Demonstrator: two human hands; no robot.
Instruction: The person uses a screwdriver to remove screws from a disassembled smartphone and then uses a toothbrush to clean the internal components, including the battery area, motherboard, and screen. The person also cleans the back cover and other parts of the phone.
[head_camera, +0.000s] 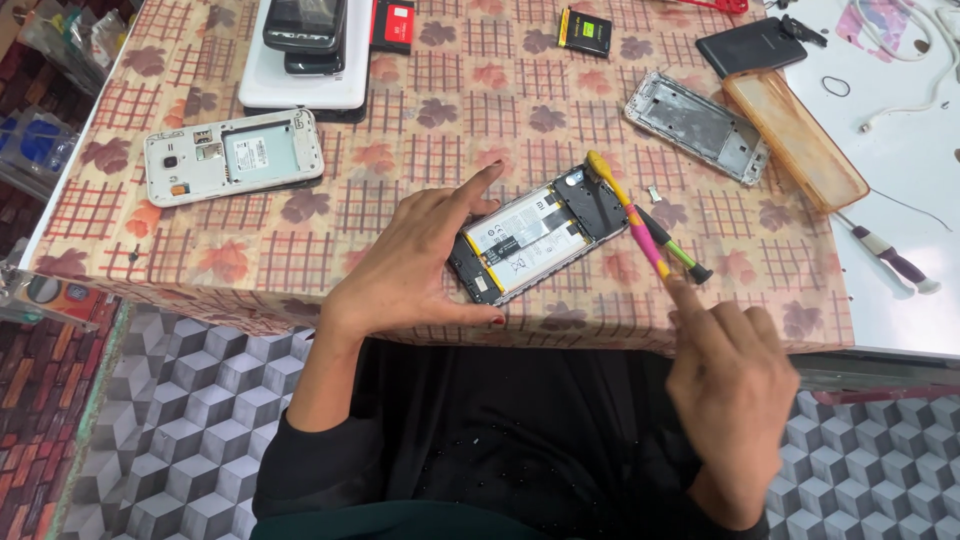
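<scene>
My left hand (415, 265) grips an opened phone (540, 232) with its back removed, showing a white battery and a dark frame, near the table's front edge. My right hand (735, 385) holds a yellow and pink screwdriver (628, 212), whose tip rests at the phone's upper right corner. A second tool with a green and black handle (678, 248) lies just right of the phone. A tiny screw or part (656, 194) sits beside it.
A white opened phone (233, 155) lies at the left. Stacked phones (305, 45) sit at the back. A silver phone frame (697, 127), an orange clear case (795, 140), a black phone (750, 45), batteries (585, 30) and another screwdriver (890, 258) lie to the right.
</scene>
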